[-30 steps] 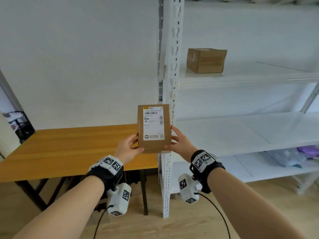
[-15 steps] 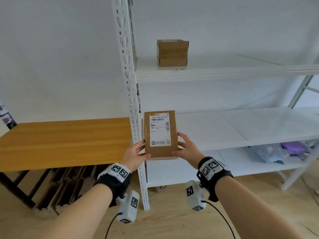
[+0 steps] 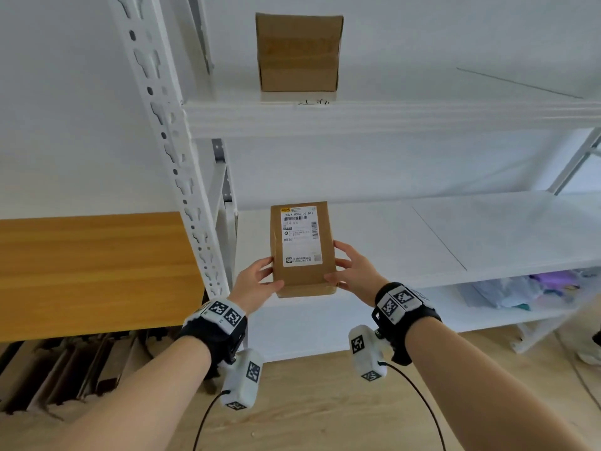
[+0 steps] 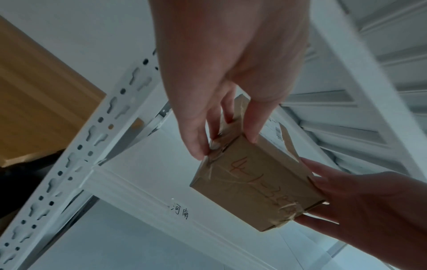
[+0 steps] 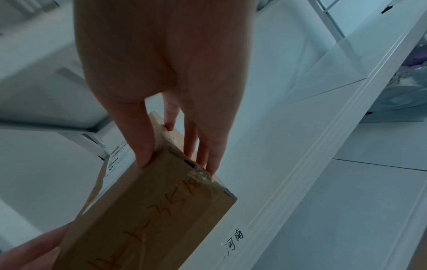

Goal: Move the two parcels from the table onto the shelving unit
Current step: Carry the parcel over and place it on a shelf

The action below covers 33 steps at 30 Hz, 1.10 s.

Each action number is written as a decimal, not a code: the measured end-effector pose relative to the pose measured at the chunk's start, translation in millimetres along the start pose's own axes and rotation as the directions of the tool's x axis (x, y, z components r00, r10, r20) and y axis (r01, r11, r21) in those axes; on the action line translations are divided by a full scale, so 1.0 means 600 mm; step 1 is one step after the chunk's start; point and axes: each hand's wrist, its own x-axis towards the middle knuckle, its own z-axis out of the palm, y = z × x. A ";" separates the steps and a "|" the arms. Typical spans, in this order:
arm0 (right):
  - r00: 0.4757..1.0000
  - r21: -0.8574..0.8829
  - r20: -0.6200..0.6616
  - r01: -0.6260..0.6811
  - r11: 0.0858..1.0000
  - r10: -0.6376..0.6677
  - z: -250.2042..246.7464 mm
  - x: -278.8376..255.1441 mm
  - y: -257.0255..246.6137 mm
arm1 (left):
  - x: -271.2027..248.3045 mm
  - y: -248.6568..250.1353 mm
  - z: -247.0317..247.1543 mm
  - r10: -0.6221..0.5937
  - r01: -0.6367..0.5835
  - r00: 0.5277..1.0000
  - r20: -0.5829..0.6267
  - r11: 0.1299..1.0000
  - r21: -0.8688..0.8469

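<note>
The person holds the labelled parcel [image 3: 302, 250] in the air between both hands, in front of the middle shelf [image 3: 455, 242] of the shelving unit [image 3: 182, 164] and just right of its front post. The left hand [image 3: 257, 281] grips the parcel's left side, thumb on the labelled face and fingers [image 4: 201, 138] curled round the edge; the right hand [image 3: 353, 271] grips the right side in the same way, thumb on top and fingers [image 5: 203, 151] underneath. The other parcel [image 3: 298, 53] already stands on the upper shelf [image 3: 422, 118], so the step in hand appears to be the second and last transfer. The wooden table [image 3: 91, 271] lies to the left, with no parcel on the part in view. The next move calls for carrying the parcel forward over a shelf board, clear of the post and the shelf's front edge, setting its underside flat on the board, then opening both hands and drawing them sideways away.
</note>
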 end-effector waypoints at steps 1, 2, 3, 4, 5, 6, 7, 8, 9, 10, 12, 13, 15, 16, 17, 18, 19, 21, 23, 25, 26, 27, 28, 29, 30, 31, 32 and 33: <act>1.000 0.001 0.007 -0.018 1.000 0.018 -0.007 0.024 0.003 | 0.027 -0.005 0.004 -0.017 0.017 1.000 -0.001 1.000 -0.013; 0.999 0.002 0.013 -0.035 0.999 0.035 -0.013 0.048 0.004 | 0.054 -0.010 0.009 -0.034 0.034 0.999 -0.004 0.999 -0.027; 0.998 0.002 0.019 -0.052 0.999 0.052 -0.020 0.073 0.007 | 0.079 -0.014 0.013 -0.050 0.050 0.999 -0.006 0.998 -0.039; 0.997 0.002 0.025 -0.070 0.998 0.069 -0.026 0.098 0.008 | 0.103 -0.016 0.017 -0.069 0.068 0.998 -0.011 0.997 -0.048; 0.996 0.003 0.034 -0.085 0.996 0.084 -0.031 0.121 0.010 | 0.126 -0.020 0.020 -0.087 0.086 0.996 -0.013 0.995 -0.055; 0.994 0.000 0.040 -0.104 0.995 0.104 -0.036 0.146 0.010 | 0.149 -0.023 0.023 -0.106 0.105 0.994 -0.015 0.992 -0.064; 0.992 -0.007 0.051 -0.118 0.993 0.118 -0.040 0.170 0.011 | 0.171 -0.027 0.025 -0.125 0.123 0.992 -0.018 0.990 -0.074; 0.990 -0.009 0.057 -0.131 0.991 0.132 -0.042 0.192 0.012 | 0.190 -0.030 0.027 -0.140 0.138 0.990 -0.025 0.987 -0.078; 0.988 -0.007 0.063 -0.144 0.990 0.144 -0.044 0.210 0.013 | 0.208 -0.033 0.028 -0.153 0.150 0.988 -0.031 0.985 -0.081; 0.987 -0.004 0.065 -0.147 0.989 0.147 -0.044 0.215 0.012 | 0.212 -0.033 0.028 -0.153 0.150 0.988 -0.035 0.986 -0.078; 0.980 -0.001 0.084 -0.183 0.983 0.183 -0.047 0.260 0.016 | 0.256 -0.043 0.030 -0.177 0.173 0.983 -0.055 0.982 -0.081; 0.976 0.003 0.093 -0.199 0.980 0.198 -0.045 0.276 0.018 | 0.270 -0.046 0.030 -0.189 0.183 0.980 -0.063 0.979 -0.090; 0.968 0.004 0.113 -0.224 0.975 0.222 -0.041 0.303 0.026 | 0.291 -0.054 0.029 -0.220 0.211 0.972 -0.079 0.972 -0.102; 0.965 0.004 0.121 -0.233 0.972 0.231 -0.038 0.313 0.030 | 0.296 -0.057 0.027 -0.232 0.223 0.969 -0.083 0.969 -0.105; 0.963 0.001 0.124 -0.241 0.970 0.239 -0.035 0.323 0.033 | 0.302 -0.063 0.026 -0.238 0.230 0.967 -0.085 0.968 -0.101; 0.961 -0.005 0.127 -0.249 0.968 0.248 -0.034 0.331 0.037 | 0.305 -0.067 0.025 -0.246 0.237 0.966 -0.086 0.967 -0.097; 0.958 -0.007 0.133 -0.255 0.967 0.253 -0.032 0.338 0.041 | 0.309 -0.073 0.025 -0.249 0.241 0.965 -0.083 0.966 -0.095; 0.954 -0.012 0.143 -0.266 0.964 0.265 -0.030 0.350 0.047 | 0.316 -0.083 0.023 -0.259 0.251 0.963 -0.071 0.962 -0.105; 0.951 -0.016 0.147 -0.271 0.962 0.271 -0.028 0.357 0.052 | 0.321 -0.089 0.022 -0.261 0.253 0.964 -0.057 0.960 -0.115; 0.949 -0.014 0.146 -0.279 0.960 0.278 -0.027 0.363 0.058 | 0.324 -0.092 0.019 -0.258 0.251 0.965 -0.052 0.961 -0.113; 0.948 -0.012 0.145 -0.284 0.959 0.283 -0.027 0.366 0.060 | 0.325 -0.091 0.016 -0.256 0.250 0.965 -0.049 0.962 -0.109; 0.948 -0.009 0.147 -0.286 0.958 0.284 -0.027 0.366 0.060 | 0.327 -0.092 0.015 -0.253 0.246 0.966 -0.047 0.963 -0.108; 0.946 -0.010 0.148 -0.290 0.957 0.289 -0.028 0.367 0.062 | 0.327 -0.091 0.014 -0.253 0.248 0.967 -0.041 0.963 -0.101; 0.946 -0.008 0.146 -0.293 0.956 0.291 -0.029 0.368 0.062 | 0.328 -0.092 0.013 -0.247 0.243 0.968 -0.039 0.966 -0.092; 0.945 -0.011 0.145 -0.296 0.955 0.295 -0.029 0.368 0.061 | 0.326 -0.088 0.012 -0.243 0.240 0.969 -0.036 0.967 -0.081; 0.944 -0.020 0.139 -0.299 0.954 0.298 -0.028 0.369 0.061 | 0.327 -0.090 0.012 -0.238 0.235 0.971 -0.038 0.970 -0.065; 0.944 -0.041 0.129 -0.301 0.953 0.303 -0.026 0.369 0.060 | 0.325 -0.087 0.011 -0.236 0.235 0.971 -0.041 0.971 -0.040; 0.944 -0.064 0.120 -0.302 0.951 0.308 -0.027 0.371 0.062 | 0.326 -0.089 0.011 -0.226 0.226 0.973 -0.047 0.974 -0.004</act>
